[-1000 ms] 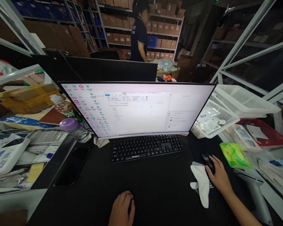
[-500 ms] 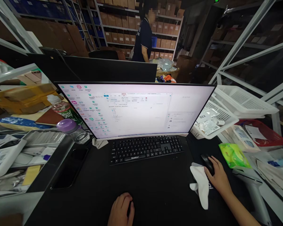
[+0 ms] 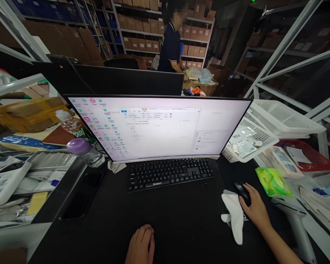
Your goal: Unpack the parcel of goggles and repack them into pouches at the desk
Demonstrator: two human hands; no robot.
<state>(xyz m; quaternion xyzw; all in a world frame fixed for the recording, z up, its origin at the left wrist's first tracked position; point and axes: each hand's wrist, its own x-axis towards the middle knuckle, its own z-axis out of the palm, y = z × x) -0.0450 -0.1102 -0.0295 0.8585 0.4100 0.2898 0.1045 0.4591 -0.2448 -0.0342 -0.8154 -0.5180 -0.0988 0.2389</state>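
My right hand point(image 3: 256, 207) is wrapped over a black computer mouse point(image 3: 242, 193) on a dark mouse pad at the right of the desk. Just left of the mouse lies a crumpled white tissue point(image 3: 234, 216). At the bottom middle, my left hand point(image 3: 141, 244) rests on the black desk point(image 3: 181, 216), fingers loosely curled together with nothing visible in them. Beyond it is a black keyboard point(image 3: 170, 173), touched by neither hand. A wide monitor point(image 3: 162, 135) stands behind the keyboard, showing desktop icons and an open window with small, unreadable text.
On the left are a phone point(image 3: 81, 196), a purple-lidded bottle point(image 3: 85, 151) and a cluttered tray point(image 3: 48, 168). At right stand white baskets point(image 3: 264, 141), a green packet point(image 3: 273, 182) and a handheld scanner point(image 3: 297, 223). A person point(image 3: 169, 47) stands behind the monitors near shelves.
The person in the background has leaned to the right and reached a hand toward the plastic bags. My hands have barely moved, and the screen looks the same.
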